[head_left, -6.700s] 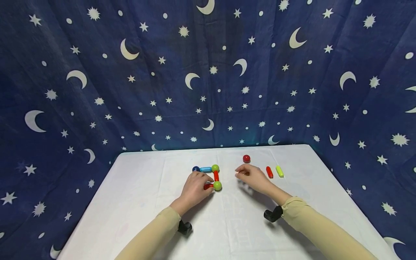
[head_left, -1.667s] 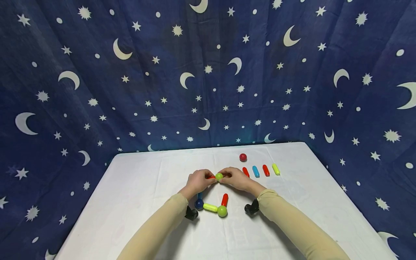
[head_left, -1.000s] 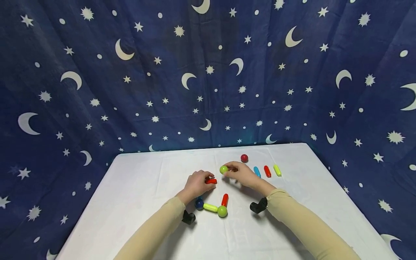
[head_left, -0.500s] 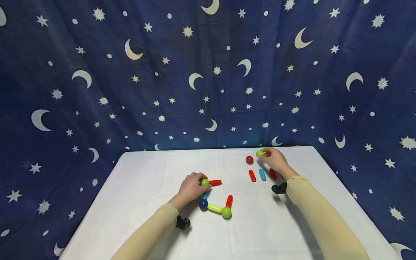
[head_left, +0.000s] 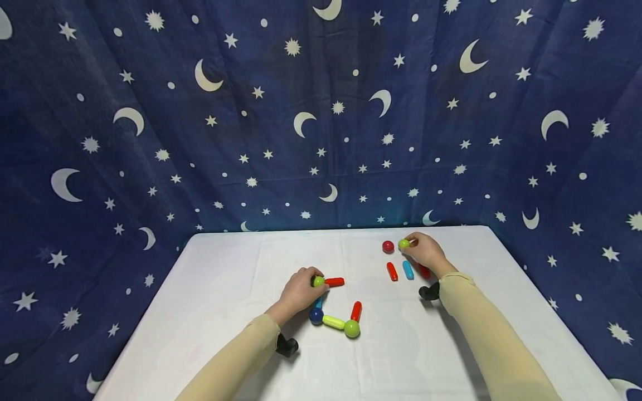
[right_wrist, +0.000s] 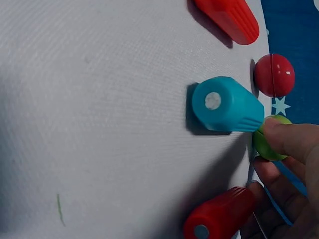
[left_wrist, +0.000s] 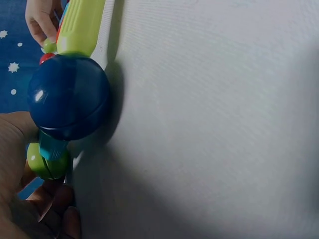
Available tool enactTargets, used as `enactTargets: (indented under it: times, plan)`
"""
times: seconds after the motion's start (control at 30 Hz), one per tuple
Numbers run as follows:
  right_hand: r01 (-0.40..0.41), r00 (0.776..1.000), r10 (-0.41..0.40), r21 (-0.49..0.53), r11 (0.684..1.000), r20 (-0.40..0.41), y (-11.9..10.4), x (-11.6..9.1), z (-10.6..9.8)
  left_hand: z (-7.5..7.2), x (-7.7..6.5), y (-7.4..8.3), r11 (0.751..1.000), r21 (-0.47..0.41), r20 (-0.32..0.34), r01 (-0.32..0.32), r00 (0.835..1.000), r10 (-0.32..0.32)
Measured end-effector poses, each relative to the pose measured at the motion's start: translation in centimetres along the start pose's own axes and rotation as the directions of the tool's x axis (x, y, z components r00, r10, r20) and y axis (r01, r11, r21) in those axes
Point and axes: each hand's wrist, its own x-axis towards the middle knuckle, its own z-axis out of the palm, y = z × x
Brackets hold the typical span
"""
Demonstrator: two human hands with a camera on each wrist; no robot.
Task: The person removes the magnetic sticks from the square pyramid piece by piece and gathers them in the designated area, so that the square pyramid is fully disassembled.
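My left hand [head_left: 300, 291] grips a green ball [head_left: 319, 282] at the corner of a chain of magnetic balls and sticks. From that ball a red stick [head_left: 334, 282] points right and a light blue stick [head_left: 318, 302] runs toward me. The blue stick meets a dark blue ball [left_wrist: 69, 97], then a yellow-green stick [head_left: 333, 322], a second green ball [head_left: 352, 328] and another red stick [head_left: 356, 311]. At the back right, my right hand [head_left: 425, 253] pinches a loose green ball [right_wrist: 269, 142] between thumb and fingers, low beside a red ball [head_left: 388, 247].
Loose sticks lie near my right hand: a red stick [head_left: 392, 271], a light blue stick [right_wrist: 227, 104] with a round metal end, and another red stick [right_wrist: 219, 214] partly under the hand. A white cloth [head_left: 210, 312] covers the table; a starry curtain [head_left: 281, 139] hangs behind.
My right hand has carried the green ball from mid-table to beside the red ball. My left hand has gone from a red stick to the chain's corner ball, where that stick now joins.
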Motion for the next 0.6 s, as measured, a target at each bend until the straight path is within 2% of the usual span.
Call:
enactTargets:
  times: [0.5, 0.6]
  plan:
    - [-0.007, 1.0, 0.007, 0.003, 1.0, 0.012, -0.28, -0.24, 0.02, 0.23, -0.04, -0.03, 1.0, -0.005, -0.005, 0.012, 1.0, -0.013]
    - [-0.004, 1.0, 0.004, 0.005, 1.0, 0.017, -0.3, -0.34, -0.01, 0.0, -0.24, 0.09, 0.999, 0.016, -0.006, 0.029, 1.0, -0.029]
